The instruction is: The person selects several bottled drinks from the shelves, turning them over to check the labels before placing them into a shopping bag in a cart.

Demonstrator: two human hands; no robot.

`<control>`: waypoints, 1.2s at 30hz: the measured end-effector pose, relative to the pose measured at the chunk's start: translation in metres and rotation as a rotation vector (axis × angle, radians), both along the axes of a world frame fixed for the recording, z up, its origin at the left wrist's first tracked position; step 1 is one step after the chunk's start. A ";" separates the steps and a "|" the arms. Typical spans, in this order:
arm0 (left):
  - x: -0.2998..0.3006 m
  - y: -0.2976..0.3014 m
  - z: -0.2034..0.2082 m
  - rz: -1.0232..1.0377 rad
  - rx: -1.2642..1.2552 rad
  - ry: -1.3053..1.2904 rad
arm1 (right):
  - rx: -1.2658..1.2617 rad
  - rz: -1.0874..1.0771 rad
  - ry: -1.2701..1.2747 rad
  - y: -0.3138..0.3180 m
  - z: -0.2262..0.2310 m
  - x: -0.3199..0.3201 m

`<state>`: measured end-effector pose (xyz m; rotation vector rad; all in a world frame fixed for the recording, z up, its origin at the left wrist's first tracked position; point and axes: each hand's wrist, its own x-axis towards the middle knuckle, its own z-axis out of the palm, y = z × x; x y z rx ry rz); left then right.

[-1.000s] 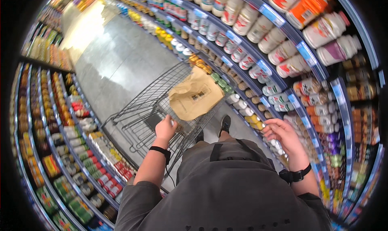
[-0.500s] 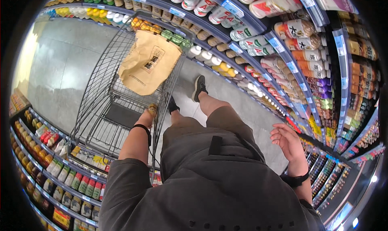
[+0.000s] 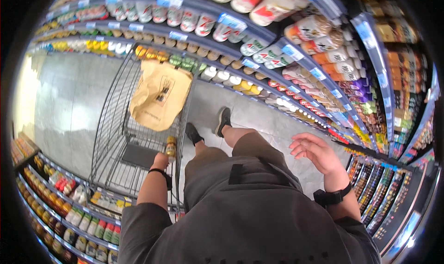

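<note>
My left hand [image 3: 161, 161] is closed around the lower part of a small gold can [image 3: 171, 145] with a pale lid. The can is upright or slightly tilted, over the near right side of a grey wire shopping cart [image 3: 106, 120]. A large tan paper bag [image 3: 159, 95] with dark print lies in the far part of the cart. Out to the right, my right hand [image 3: 312, 150] hangs in the air, its fingers loosely bent and apart, holding nothing. A black band [image 3: 333, 197] is on the right wrist.
Shelves of bottles and cans [image 3: 185, 20] curve along the far side and right. A lower shelf of jars and cans [image 3: 76, 217] runs at the near left. Grey tiled floor [image 3: 69, 97] shows beyond the cart, and my shoes [image 3: 222, 120] stand beside it.
The gold can stands up more clearly from my left hand. My right hand has moved slightly left and its fingers are more extended. The far shelves have shifted left and down in view.
</note>
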<state>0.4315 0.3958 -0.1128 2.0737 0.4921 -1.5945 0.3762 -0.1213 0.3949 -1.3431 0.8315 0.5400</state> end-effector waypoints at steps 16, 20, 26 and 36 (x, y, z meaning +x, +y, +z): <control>0.214 -0.261 0.383 -0.359 -0.418 -1.115 | -0.895 -0.115 -1.187 -0.127 0.091 0.091; 0.212 -0.379 0.541 -0.348 -0.777 -1.416 | -0.761 -0.062 -1.277 -0.143 0.100 0.116; 0.191 -0.498 0.623 -0.309 -1.113 -1.785 | -0.763 0.058 -1.229 -0.166 0.119 0.129; 0.216 -0.589 0.634 -0.190 -1.147 -1.844 | -1.178 0.337 -1.124 -0.171 0.119 0.133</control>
